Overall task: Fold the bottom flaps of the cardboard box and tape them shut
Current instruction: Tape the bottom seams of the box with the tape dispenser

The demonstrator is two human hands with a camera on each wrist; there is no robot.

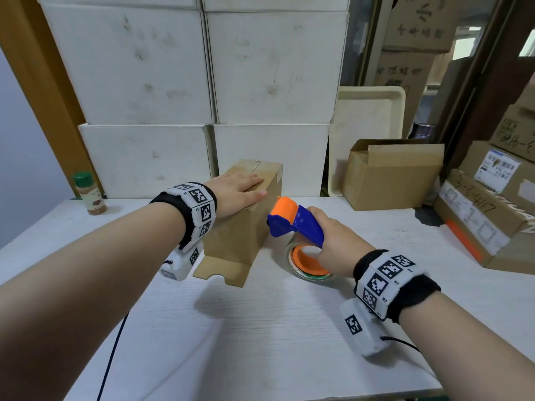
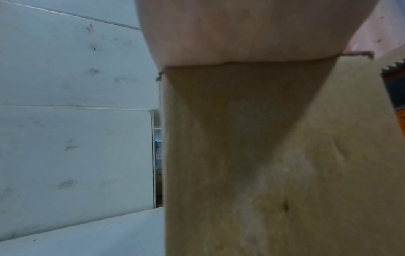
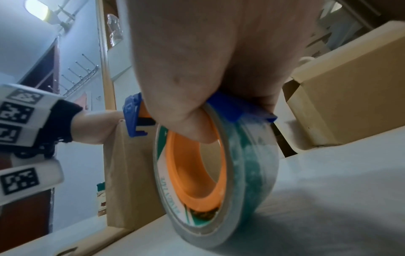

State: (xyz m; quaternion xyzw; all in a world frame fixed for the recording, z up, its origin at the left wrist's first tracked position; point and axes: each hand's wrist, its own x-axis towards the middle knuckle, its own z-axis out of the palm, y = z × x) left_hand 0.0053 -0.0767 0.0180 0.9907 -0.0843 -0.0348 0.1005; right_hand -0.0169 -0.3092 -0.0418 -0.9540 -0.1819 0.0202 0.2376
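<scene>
A small brown cardboard box stands on the white table with its folded flaps facing up; one flap splays out flat at its base. My left hand lies flat on top of the box, fingers straight, pressing the flaps down. In the left wrist view the box side fills the frame under my palm. My right hand grips the blue and orange tape dispenser, with its clear tape roll just right of the box. The dispenser's head nears the box's upper right edge.
White cartons are stacked behind the box. A green-capped spice jar stands at the far left. An open brown box and a cream tray sit at the back right, with labelled parcels along the right edge.
</scene>
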